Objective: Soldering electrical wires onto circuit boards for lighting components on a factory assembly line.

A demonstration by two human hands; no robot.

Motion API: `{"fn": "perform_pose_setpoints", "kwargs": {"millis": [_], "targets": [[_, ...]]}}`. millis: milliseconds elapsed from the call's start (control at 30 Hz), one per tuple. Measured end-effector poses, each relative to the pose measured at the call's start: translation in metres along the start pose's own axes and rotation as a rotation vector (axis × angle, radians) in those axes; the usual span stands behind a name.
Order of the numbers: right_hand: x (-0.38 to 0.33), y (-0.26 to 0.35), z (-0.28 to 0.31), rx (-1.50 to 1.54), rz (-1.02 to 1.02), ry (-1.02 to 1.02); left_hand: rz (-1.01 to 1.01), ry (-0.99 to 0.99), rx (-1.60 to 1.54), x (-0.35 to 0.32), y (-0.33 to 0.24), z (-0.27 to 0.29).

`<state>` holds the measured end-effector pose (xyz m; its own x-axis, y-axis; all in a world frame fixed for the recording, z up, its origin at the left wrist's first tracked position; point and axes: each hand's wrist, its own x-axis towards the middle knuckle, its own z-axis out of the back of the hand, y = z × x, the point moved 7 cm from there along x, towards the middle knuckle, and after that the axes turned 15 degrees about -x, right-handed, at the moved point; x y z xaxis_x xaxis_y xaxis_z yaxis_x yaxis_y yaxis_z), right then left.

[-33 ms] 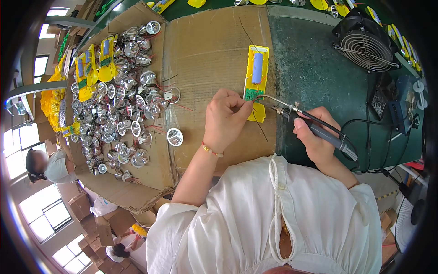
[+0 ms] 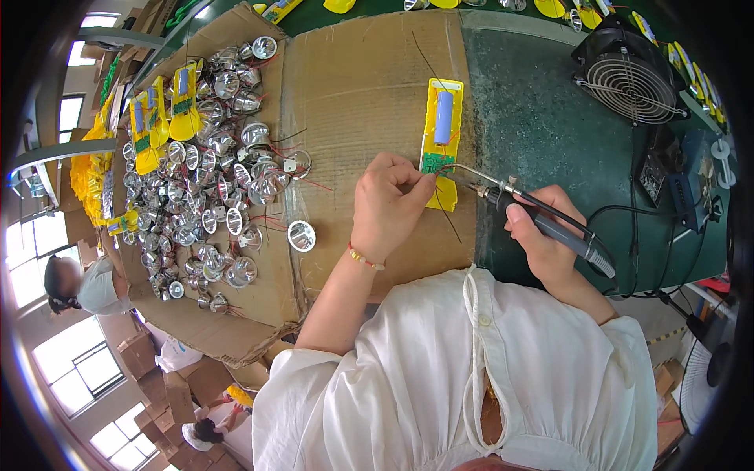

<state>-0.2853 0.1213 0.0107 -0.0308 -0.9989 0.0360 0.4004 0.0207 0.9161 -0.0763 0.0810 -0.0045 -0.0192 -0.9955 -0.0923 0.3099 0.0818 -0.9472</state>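
Observation:
A yellow plastic housing [image 2: 427, 135] lies on the cardboard, with a blue cylindrical battery [image 2: 444, 118] in its upper part. Below the battery sits a green circuit board [image 2: 434, 162]. My left hand [image 2: 389, 195] is closed in a pinch at the board's lower left edge; what its fingertips hold, if anything, is too small to make out. In my right hand [image 2: 551, 235] is a soldering iron [image 2: 542, 221] with a thin curved metal tube along it. Both the iron's tip and the tube's end reach the board's lower edge. Thin dark wires stick out above and below the housing.
To the left, a cardboard box [image 2: 259, 318] holds many silver reflector cups [image 2: 234, 221] with wires and several yellow housings [image 2: 185, 118]. A black fan [image 2: 628, 78] with a wire guard stands at the far right, near cables and a blue device [image 2: 691, 192]. Other people [image 2: 98, 286] are at the left.

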Motion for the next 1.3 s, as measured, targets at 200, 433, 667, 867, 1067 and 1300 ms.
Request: {"fn": "perform_pose_setpoints", "kwargs": {"millis": [200, 433, 667, 867, 1067, 1300], "targets": [[-0.007, -0.005, 0.013, 0.109, -0.005, -0.094, 0.011, 0.019, -0.003, 0.001, -0.002, -0.003], [-0.006, -0.016, 0.009, 0.194, -0.076, -0.076, 0.006, 0.007, 0.000, 0.000, 0.001, -0.001], [-0.001, -0.028, 0.025, 0.221, -0.119, -0.158, -0.138, -0.014, 0.124, -0.011, -0.033, 0.005], [0.006, -0.040, 0.029, 0.269, -0.134, -0.165, 0.126, 0.196, 0.169, 0.012, 0.004, 0.002], [0.009, -0.051, 0.033, 0.257, -0.216, -0.181, -0.056, 0.120, 0.290, 0.124, -0.038, 0.019], [0.008, -0.056, 0.027, 0.289, -0.240, -0.187, -0.654, -0.314, 0.517, 0.270, -0.064, 0.044]]}}
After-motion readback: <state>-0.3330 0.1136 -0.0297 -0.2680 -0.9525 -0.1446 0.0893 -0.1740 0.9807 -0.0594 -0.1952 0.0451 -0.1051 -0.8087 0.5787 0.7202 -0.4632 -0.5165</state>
